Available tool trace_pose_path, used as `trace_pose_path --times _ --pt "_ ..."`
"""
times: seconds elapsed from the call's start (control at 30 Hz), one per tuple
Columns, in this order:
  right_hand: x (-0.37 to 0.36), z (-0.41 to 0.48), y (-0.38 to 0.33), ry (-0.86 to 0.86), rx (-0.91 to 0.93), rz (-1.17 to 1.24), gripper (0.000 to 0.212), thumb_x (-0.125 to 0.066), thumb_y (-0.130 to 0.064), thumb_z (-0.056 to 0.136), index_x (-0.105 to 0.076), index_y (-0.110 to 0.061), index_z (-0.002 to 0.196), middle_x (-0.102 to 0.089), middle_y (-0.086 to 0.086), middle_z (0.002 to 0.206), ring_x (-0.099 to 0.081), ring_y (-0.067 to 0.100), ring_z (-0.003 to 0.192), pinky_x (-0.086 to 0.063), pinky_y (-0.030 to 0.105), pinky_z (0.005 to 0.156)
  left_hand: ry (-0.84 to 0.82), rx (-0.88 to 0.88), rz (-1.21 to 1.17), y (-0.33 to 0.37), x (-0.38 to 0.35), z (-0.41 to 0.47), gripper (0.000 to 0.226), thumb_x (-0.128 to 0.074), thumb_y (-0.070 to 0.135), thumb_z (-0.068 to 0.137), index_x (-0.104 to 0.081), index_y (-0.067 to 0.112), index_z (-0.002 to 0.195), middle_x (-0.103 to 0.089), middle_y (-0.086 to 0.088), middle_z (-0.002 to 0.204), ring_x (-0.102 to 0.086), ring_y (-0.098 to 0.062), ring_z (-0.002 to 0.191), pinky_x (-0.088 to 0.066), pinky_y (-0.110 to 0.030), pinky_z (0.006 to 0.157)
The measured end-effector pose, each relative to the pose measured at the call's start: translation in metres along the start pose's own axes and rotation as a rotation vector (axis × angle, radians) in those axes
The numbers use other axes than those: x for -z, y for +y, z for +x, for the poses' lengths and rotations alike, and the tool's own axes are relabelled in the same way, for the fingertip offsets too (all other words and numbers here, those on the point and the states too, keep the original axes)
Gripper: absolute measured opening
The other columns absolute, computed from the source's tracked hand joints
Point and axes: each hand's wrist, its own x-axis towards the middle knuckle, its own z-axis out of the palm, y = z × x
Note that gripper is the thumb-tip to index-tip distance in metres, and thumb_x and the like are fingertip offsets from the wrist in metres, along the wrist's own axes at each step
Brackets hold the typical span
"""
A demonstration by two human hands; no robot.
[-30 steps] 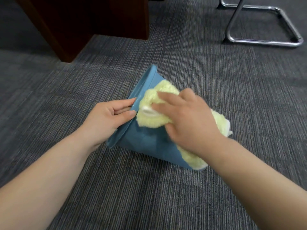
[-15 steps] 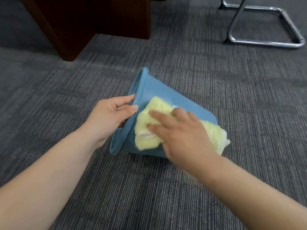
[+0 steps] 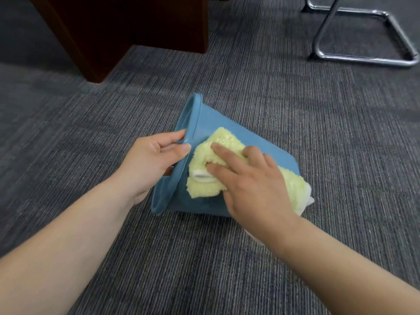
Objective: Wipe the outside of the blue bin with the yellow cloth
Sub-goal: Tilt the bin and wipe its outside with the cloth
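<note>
Blue bin [image 3: 229, 135] lies tipped on grey carpet [image 3: 306, 114], left hand [image 3: 152, 160] gripping its rim, right hand [image 3: 254, 185] clutching yellow cloth [image 3: 223, 140] against its side; dark wooden furniture [image 3: 118, 28] upper left

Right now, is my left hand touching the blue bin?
Touching. The head view shows the left hand gripping the blue bin, fingers curled round its rim.
</note>
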Motion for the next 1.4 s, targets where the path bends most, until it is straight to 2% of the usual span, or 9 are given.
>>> trace_pose_path --times 0.23,0.43,0.57,0.73,0.93,1.1,1.17,1.3,1.4 --pt "-0.009 -0.016 -0.018 -0.162 0.209 -0.018 0.035 -0.063 -0.036 0.056 -0.066 -0.038 0.09 -0.063 -0.015 0.116 -0.061 0.013 0.073 -0.044 0.019 0.059 0.001 -0.002 -0.01 -0.002 0.002 -0.001 0.026 -0.054 0.009 0.08 -0.06 0.03 0.093 -0.07 0.022 0.065 -0.063 0.006 0.066 -0.047 -0.009 0.053" --pt "-0.012 -0.007 -0.001 -0.067 0.047 0.151 0.058 -0.083 -0.033 0.041 -0.067 -0.023 0.095 -0.065 0.002 0.114 -0.06 0.025 0.071 -0.048 0.028 0.063 0.022 0.019 -0.008 -0.004 0.004 0.001 0.03 -0.057 0.015 0.079 -0.057 0.033 0.103 -0.069 0.025 0.068 -0.064 0.006 0.07 -0.05 -0.01 0.057" --pt "-0.012 -0.006 0.001 -0.078 0.065 0.173 0.053 -0.083 -0.032 0.043 -0.068 -0.021 0.093 -0.067 0.004 0.11 -0.06 0.026 0.069 -0.049 0.03 0.061 -0.009 0.018 -0.018 -0.003 0.004 -0.001 0.029 -0.056 0.013 0.079 -0.058 0.03 0.102 -0.071 0.022 0.07 -0.064 0.005 0.071 -0.048 -0.009 0.055" --pt "-0.007 0.018 0.028 -0.022 -0.317 0.369 0.04 -0.07 -0.022 0.07 -0.061 -0.013 0.108 -0.056 0.011 0.123 -0.05 0.036 0.092 -0.042 0.042 0.076 -0.014 0.008 -0.038 -0.003 0.001 -0.001 0.026 -0.054 0.011 0.08 -0.06 0.035 0.088 -0.07 0.024 0.068 -0.064 0.007 0.07 -0.047 -0.009 0.053" --pt "-0.013 0.01 0.016 -0.006 -0.128 0.319 0.04 -0.073 -0.028 0.063 -0.066 -0.012 0.099 -0.063 0.016 0.111 -0.057 0.036 0.08 -0.049 0.041 0.064 -0.016 -0.001 -0.016 -0.001 0.004 -0.004 0.028 -0.053 0.008 0.081 -0.062 0.032 0.092 -0.071 0.023 0.069 -0.064 0.006 0.071 -0.047 -0.008 0.054" --pt "-0.019 0.012 0.052 0.033 -0.576 0.353 0.036 -0.057 -0.032 0.082 -0.055 -0.017 0.114 -0.045 0.002 0.133 -0.04 0.025 0.114 -0.035 0.032 0.08 -0.016 0.001 -0.005 -0.002 0.0 -0.005 0.028 -0.054 0.01 0.081 -0.06 0.035 0.091 -0.07 0.024 0.069 -0.064 0.007 0.072 -0.049 -0.01 0.055" --pt "-0.018 0.01 0.044 0.057 -0.534 0.313 0.036 -0.059 -0.031 0.08 -0.056 -0.018 0.113 -0.046 0.003 0.131 -0.041 0.026 0.11 -0.033 0.03 0.074 -0.02 -0.002 -0.007 -0.001 -0.002 -0.004 0.028 -0.054 0.008 0.081 -0.061 0.034 0.091 -0.07 0.023 0.067 -0.064 0.007 0.071 -0.048 -0.008 0.055" --pt "-0.012 0.002 0.014 0.063 -0.269 0.311 0.032 -0.066 -0.022 0.064 -0.065 -0.013 0.094 -0.062 0.014 0.11 -0.058 0.036 0.084 -0.048 0.037 0.06 -0.005 -0.008 0.008 0.0 -0.001 -0.003 0.028 -0.055 0.01 0.08 -0.06 0.032 0.096 -0.071 0.022 0.068 -0.064 0.006 0.069 -0.047 -0.008 0.053" --pt "-0.018 -0.014 0.024 0.021 -0.261 0.275 0.034 -0.069 -0.02 0.061 -0.066 -0.011 0.094 -0.064 0.016 0.108 -0.06 0.037 0.079 -0.048 0.035 0.054 -0.006 -0.015 0.015 -0.002 0.001 -0.003 0.028 -0.054 0.009 0.081 -0.061 0.032 0.094 -0.071 0.022 0.068 -0.064 0.006 0.07 -0.047 -0.009 0.053"
